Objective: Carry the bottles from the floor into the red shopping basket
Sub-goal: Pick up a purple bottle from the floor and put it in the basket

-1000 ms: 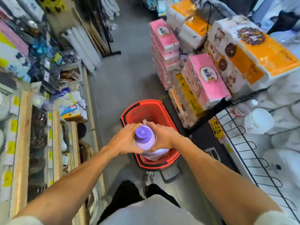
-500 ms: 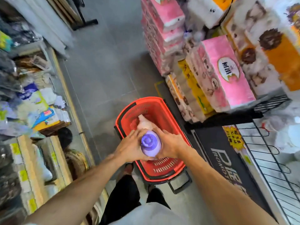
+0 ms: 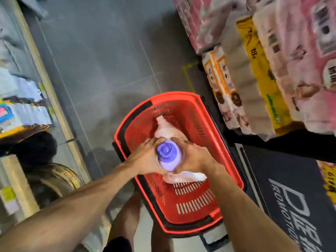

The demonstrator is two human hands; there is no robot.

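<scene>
Head view: my left hand [image 3: 145,158] and right hand [image 3: 195,158] have their fingers curled round a smooth lilac bottle [image 3: 168,155] with a ridged round cap. It is upright over the middle of the slotted red basket [image 3: 181,94]. A glossy pale bottle [image 3: 165,130] lies inside the basket, underneath. Versus half a second ago, the basket looms larger and the grip is unchanged.

Item 1: black floor-level panel [image 3: 291,171] at the right, printed in white. We read the Latin letters "ROMOTIO" running down it, with both ends of the word lost. Beside them stand large white characters, cut by the frame edge, which we cannot make out.

Item 2: yellow plastic-wrapped pack of paper rolls [image 3: 261,75] in the stack at upper right. We read the number "18" in dark print.

Item 3: pink wrapped packs [image 3: 309,106] with white labels. The print is blurred and unread.

Item 4: yellow shelf-edge tags [image 3: 7,194] at left, unread.
</scene>
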